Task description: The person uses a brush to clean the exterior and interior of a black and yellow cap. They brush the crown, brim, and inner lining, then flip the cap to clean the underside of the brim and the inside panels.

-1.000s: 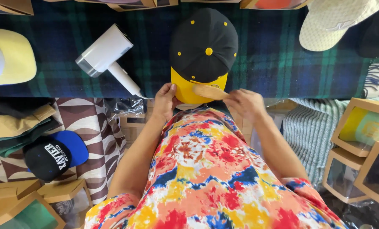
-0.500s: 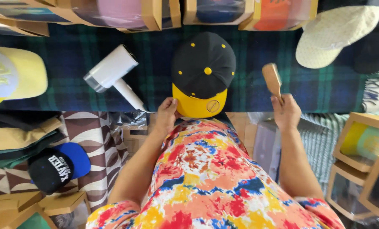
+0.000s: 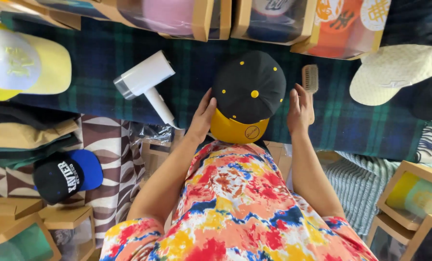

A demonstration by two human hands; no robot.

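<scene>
A black cap (image 3: 248, 87) with yellow dots and a yellow brim lies on a dark green plaid blanket (image 3: 105, 58), brim toward me. My left hand (image 3: 202, 116) grips its left edge, thumb on the crown. My right hand (image 3: 299, 110) rests flat on the blanket just right of the cap, fingers apart. A wooden brush (image 3: 310, 79) lies beside that hand, its handle along the fingers. Whether the hand still touches the handle is unclear.
A white hair dryer (image 3: 146, 82) lies left of the cap. A yellow-and-white cap (image 3: 22, 63) sits far left, a cream cap (image 3: 394, 72) far right, a black-and-blue cap (image 3: 63, 174) lower left. Boxed caps (image 3: 254, 19) line the far edge; more boxes (image 3: 414, 193) stand lower right.
My right hand carried the brush from the brim out to the right and laid it on the blanket. The left hand stayed on the cap's left edge.
</scene>
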